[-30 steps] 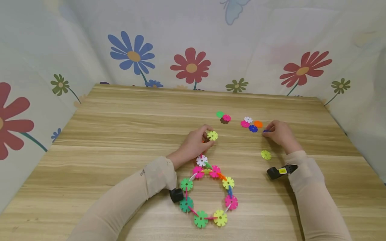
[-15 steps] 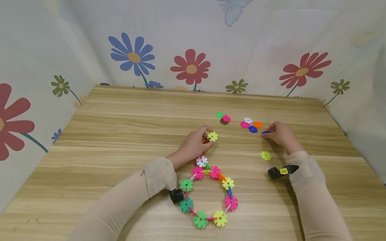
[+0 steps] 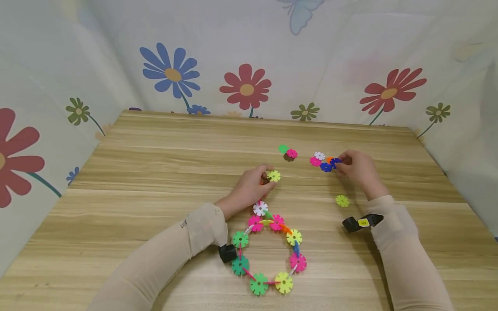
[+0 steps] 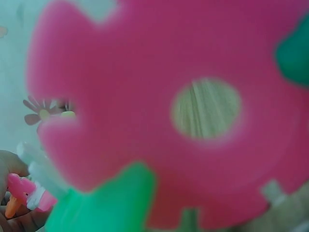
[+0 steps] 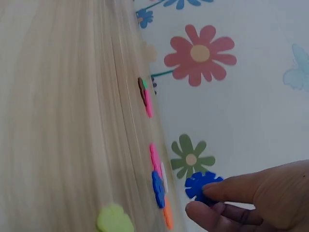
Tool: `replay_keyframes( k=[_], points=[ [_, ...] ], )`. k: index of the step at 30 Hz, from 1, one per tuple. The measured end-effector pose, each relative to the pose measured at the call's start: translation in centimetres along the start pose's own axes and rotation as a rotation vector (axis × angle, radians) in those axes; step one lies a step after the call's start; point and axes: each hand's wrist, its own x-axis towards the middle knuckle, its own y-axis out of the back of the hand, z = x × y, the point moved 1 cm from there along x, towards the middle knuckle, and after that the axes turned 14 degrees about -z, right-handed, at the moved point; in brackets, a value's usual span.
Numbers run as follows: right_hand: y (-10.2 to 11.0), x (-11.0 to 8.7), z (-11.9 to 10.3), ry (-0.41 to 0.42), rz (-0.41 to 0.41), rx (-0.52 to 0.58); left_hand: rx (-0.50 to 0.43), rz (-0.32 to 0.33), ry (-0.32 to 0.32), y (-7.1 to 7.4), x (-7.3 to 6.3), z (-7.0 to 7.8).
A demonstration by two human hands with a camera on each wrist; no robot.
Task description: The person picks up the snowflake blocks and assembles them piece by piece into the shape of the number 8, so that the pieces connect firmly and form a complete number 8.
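My right hand pinches a dark blue notched plastic disc between thumb and fingers, raised off the table. My left hand grips the tail of a chain of interlocked snowflake discs, with a yellow disc showing at its fingertips and orange partly hidden beneath. From there the chain runs through a white disc into a ring of pink, green and yellow discs, such as a green disc at the near side. A pink disc close to the camera fills most of the left wrist view.
Loose discs lie at the back: a green disc beside pink and brown ones, and a white disc with pink, blue and orange ones. A single yellow disc lies near the right wrist. Flowered cloth stands behind the wooden table.
My right hand has lifted the blue disc from the table and moved slightly left, over the orange disc. My left hand and the chain have stayed in place.
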Motion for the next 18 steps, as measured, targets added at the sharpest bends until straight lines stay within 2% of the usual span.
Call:
replay_keyframes(
  k=[7, 12, 18],
  points=[
    [-1.0, -0.4, -2.7, 0.120, 0.085, 0.019, -0.008, 0.000, 0.009, 0.0, -0.1, 0.1],
    [-2.2, -0.6, -4.3, 0.205, 0.112, 0.037, -0.025, -0.001, 0.003, 0.0, 0.0, 0.1],
    [-3.6, -1.0, -5.9, 0.333, 0.133, 0.003, -0.048, 0.016, 0.002, 0.0, 0.0, 0.1]
  ],
)
